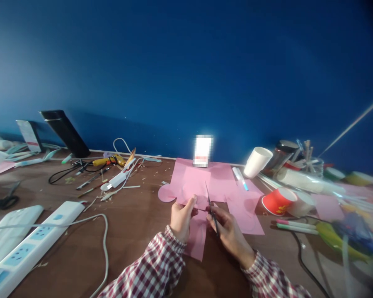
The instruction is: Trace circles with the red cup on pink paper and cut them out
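Observation:
My left hand (182, 217) is closed on a piece of pink paper (196, 182), thumb on top. In my right hand (226, 227) are dark scissors (214, 215), their blades spread apart beside the paper's near edge. Whether the blades touch the paper, I cannot tell. A rounded pink paper cutout (167, 193) rests left of my left hand. Larger pink sheets (244, 211) lie under and around the hands, one strip reaching toward me between the wrists.
A bright phone-like screen (202, 151) leans against the blue wall. At right are a marker (240, 180), a white cup (257, 161), a red paper cup (278, 201) and blurred craft supplies. On the left lie a power strip (37, 238), cables and a glue gun (108, 160).

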A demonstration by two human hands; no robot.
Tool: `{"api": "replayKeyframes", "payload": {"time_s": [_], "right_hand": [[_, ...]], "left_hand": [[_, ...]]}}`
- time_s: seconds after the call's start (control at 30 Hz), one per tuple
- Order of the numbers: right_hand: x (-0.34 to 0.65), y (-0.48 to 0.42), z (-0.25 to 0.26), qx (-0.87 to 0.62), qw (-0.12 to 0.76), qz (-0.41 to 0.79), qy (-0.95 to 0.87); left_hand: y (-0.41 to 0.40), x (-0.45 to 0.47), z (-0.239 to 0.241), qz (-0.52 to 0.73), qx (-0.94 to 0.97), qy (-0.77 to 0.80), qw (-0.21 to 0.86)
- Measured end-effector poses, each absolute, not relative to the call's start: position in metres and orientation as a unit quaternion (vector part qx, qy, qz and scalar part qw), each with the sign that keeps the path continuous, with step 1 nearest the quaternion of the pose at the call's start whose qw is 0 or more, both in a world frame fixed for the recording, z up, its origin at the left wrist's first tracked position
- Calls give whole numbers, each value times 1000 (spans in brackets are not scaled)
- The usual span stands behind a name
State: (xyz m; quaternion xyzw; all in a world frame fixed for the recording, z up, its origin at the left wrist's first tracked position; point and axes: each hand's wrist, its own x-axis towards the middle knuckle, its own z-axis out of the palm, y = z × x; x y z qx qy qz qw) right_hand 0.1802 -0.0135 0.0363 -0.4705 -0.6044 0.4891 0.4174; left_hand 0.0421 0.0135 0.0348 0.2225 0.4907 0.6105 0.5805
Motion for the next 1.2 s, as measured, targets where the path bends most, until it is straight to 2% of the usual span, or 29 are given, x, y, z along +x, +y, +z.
{"api": "replayKeyframes", "payload": {"time_s": [0.23,0.57,1.2], "right_hand": [[177,-18,34,-463,410,535,-575],[176,-15,43,-450,416,511,-603],[180,-13,37,-469,412,499,-602]], "left_hand": [[14,41,36,611,214,503,573],[7,46,32,607,237,447,613],[8,45,26,609,253,453,600]]}}
